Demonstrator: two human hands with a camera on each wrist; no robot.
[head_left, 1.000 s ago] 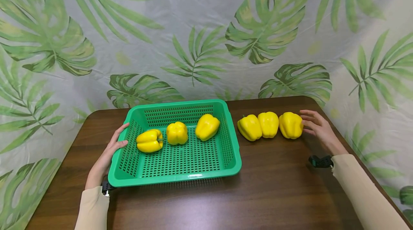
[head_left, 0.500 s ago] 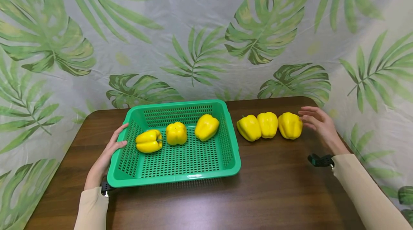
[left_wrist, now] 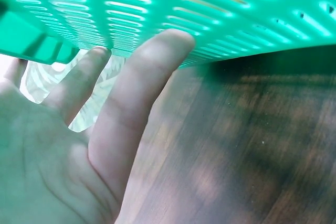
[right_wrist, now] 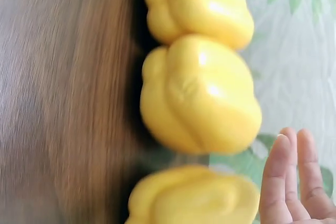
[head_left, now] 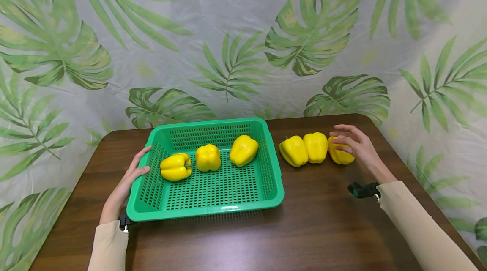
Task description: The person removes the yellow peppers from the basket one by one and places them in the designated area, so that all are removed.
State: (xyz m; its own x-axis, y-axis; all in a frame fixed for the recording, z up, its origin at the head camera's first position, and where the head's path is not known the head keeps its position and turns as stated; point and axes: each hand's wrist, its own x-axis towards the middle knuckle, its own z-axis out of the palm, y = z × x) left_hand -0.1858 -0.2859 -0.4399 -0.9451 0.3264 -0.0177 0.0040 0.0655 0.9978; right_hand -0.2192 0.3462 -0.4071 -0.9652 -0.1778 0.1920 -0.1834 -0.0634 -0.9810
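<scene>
A leaf-print curtain point(head_left: 232, 17) fills the upper frame behind the bench point(head_left: 243, 245). At right, the right hand point(head_left: 361, 150) hangs, fingers loosely extended, by the rightmost pepper point(head_left: 338, 155); a nudge could roll it leftward. At left, the left hand point(head_left: 124, 181), fingers spread, touches the green basket point(head_left: 205, 211); pressure could slide it.

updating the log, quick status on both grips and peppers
Left grip against left side of green basket. Right grip open at rightmost pepper, not holding it. Three peppers in basket, three on table. No obstruction seen.
</scene>
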